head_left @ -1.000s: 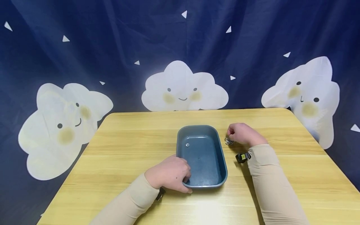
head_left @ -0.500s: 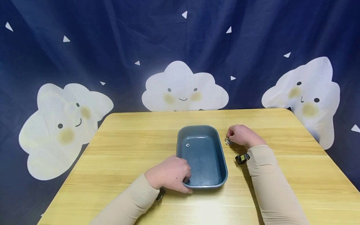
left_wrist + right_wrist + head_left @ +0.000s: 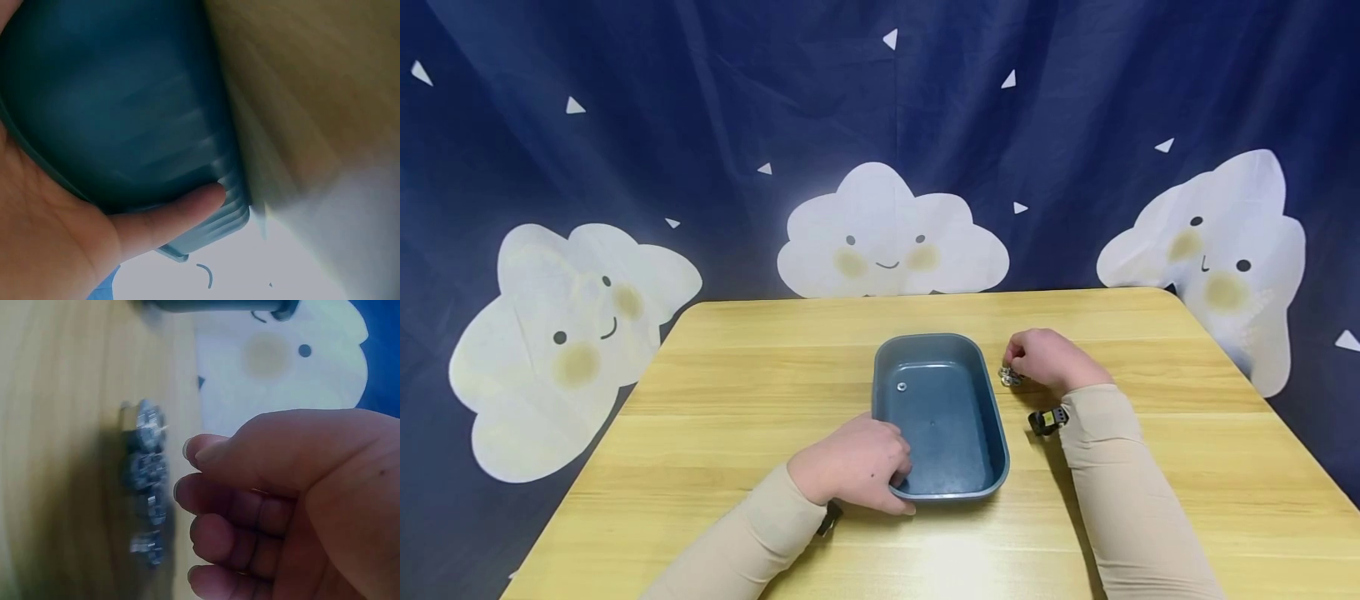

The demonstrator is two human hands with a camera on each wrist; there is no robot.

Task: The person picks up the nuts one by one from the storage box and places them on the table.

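Observation:
A blue-grey plastic tub (image 3: 936, 433) stands on the table. My left hand (image 3: 853, 462) grips its near left corner, fingers over the rim and inside, thumb along the outer wall. In the left wrist view that thumb (image 3: 175, 219) presses the ribbed outside. One small metal nut (image 3: 902, 387) with a hole lies on the tub floor. Right of the tub is a small cluster of shiny metal nuts (image 3: 1010, 377), blurred in the right wrist view. My right hand (image 3: 1048, 358) is over them, fingers bent, thumb and index tips together; whether they pinch a nut is hidden.
The light wood table (image 3: 760, 358) extends on both sides of the tub. A dark blue curtain (image 3: 730, 108) with printed clouds hangs behind its far edge. A small black camera (image 3: 1047, 421) hangs under the right wrist.
My right hand has shifted only slightly over the nuts, and the cluster looks slightly rearranged. The left hand, the tub and the nut inside it have stayed in place.

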